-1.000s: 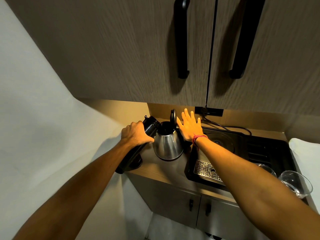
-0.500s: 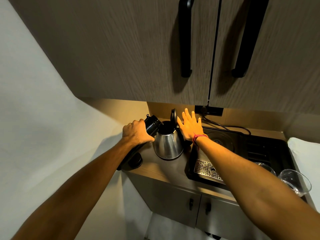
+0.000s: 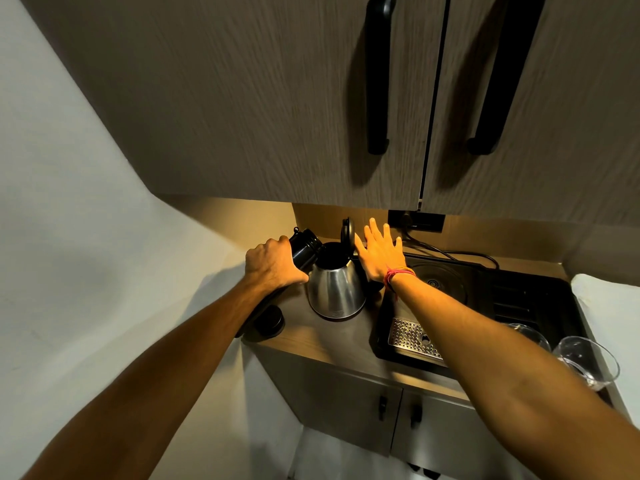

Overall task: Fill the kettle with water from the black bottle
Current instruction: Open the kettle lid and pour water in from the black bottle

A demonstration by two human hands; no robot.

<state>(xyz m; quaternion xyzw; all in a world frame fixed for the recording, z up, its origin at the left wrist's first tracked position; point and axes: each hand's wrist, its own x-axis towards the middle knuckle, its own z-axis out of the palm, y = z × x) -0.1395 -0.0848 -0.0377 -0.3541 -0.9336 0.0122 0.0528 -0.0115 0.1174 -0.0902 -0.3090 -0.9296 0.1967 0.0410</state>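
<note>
A steel kettle [image 3: 336, 289] stands on the wooden counter [image 3: 325, 337] with its black lid [image 3: 347, 233] flipped up. My left hand [image 3: 272, 263] grips the black bottle [image 3: 304, 249], tilted so its open mouth rests over the kettle's opening. No water stream is visible. My right hand [image 3: 381, 252] lies flat against the kettle's right side near the handle, fingers spread, thumb by the lid hinge. The bottle's lower part is hidden behind my left forearm.
A black round cap or base [image 3: 268, 323] sits on the counter's left corner. To the right lies a black tray [image 3: 519, 299] with a kettle base, a metal drip grate [image 3: 410, 337] and glasses [image 3: 585, 360]. Cupboard doors with black handles [image 3: 377, 74] hang overhead. A wall is on the left.
The bottle has tipped a little further, its mouth now closer over the kettle's opening. My right hand stays against the kettle.
</note>
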